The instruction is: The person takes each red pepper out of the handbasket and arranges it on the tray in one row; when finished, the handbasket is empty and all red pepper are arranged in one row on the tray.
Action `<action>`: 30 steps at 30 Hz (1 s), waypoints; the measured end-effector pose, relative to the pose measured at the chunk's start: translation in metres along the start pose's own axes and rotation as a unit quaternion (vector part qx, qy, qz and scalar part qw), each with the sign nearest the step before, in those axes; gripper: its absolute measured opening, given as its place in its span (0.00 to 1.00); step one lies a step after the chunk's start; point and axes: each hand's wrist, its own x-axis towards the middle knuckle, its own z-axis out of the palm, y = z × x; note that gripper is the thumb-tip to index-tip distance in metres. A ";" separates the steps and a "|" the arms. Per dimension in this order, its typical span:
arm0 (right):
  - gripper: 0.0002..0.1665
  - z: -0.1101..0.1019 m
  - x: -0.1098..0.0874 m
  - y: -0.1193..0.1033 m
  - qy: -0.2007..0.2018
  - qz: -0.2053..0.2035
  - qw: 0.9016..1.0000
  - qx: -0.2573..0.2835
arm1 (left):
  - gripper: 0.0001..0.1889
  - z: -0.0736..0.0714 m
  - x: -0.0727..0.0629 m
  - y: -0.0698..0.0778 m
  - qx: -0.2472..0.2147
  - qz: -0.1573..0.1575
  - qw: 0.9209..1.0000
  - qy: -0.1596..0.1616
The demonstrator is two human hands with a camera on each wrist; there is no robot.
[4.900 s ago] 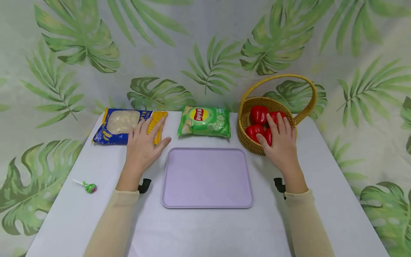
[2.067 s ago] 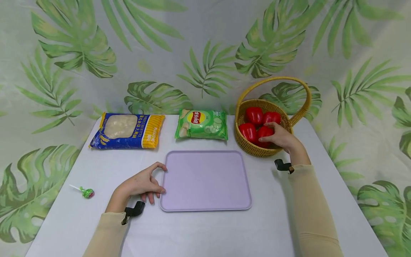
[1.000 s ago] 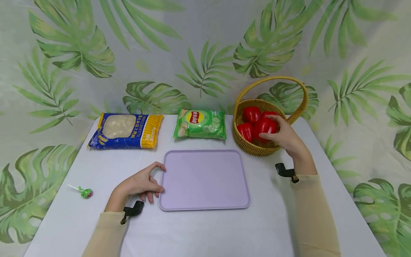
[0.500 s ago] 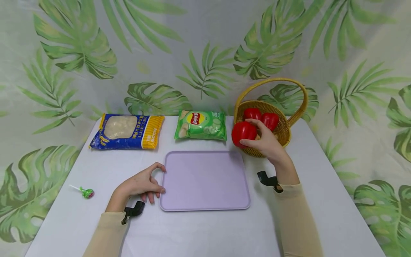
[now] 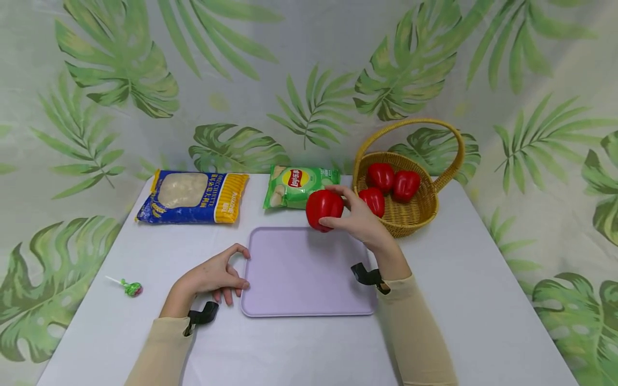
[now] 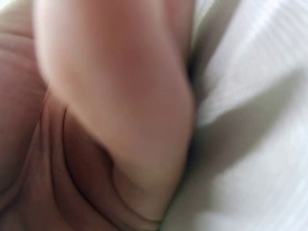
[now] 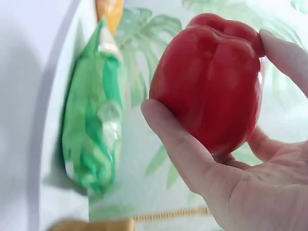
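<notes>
In the head view my right hand (image 5: 359, 217) holds a glossy red bell pepper (image 5: 324, 209) over the far edge of the lilac tray (image 5: 299, 273). The right wrist view shows thumb and fingers around the pepper (image 7: 211, 82), gripping it from its sides. My left hand (image 5: 210, 276) rests at the tray's left edge, index fingertip and thumb tip on the rim, the other fingers curled below. In the left wrist view only blurred fingers (image 6: 130, 96) and white cloth show. Three more red bell peppers (image 5: 406, 185) lie in the wicker basket (image 5: 410, 219).
Behind the tray lies a green bag of potato chips (image 5: 285, 187), partly covered by the pepper. A blue and yellow pasta bag (image 5: 193, 197) is at the back left, a green-wrapped lollipop (image 5: 131, 288) at the left. The basket's tall handle (image 5: 410, 122) arches at the back right.
My right hand has lifted a bell pepper out of the basket and carried it left over the tray's far edge. Earlier my left hand came down from near the pasta bag to the tray's rim.
</notes>
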 end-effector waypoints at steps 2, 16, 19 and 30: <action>0.49 0.011 0.004 -0.001 -0.009 0.001 1.000 0.006 | 0.35 0.000 0.000 0.000 -0.001 -0.002 1.000 -0.001; 0.46 0.089 0.026 -0.001 -0.047 -0.011 0.999 0.002 | 0.34 0.000 0.002 0.002 0.003 -0.020 1.000 0.010; 0.46 0.103 0.028 0.003 -0.052 -0.016 0.998 -0.022 | 0.34 0.000 0.001 0.002 -0.001 -0.020 1.000 0.010; 0.45 0.136 0.038 0.017 -0.076 -0.015 0.992 -0.099 | 0.34 -0.001 0.000 0.002 0.001 -0.009 1.000 0.004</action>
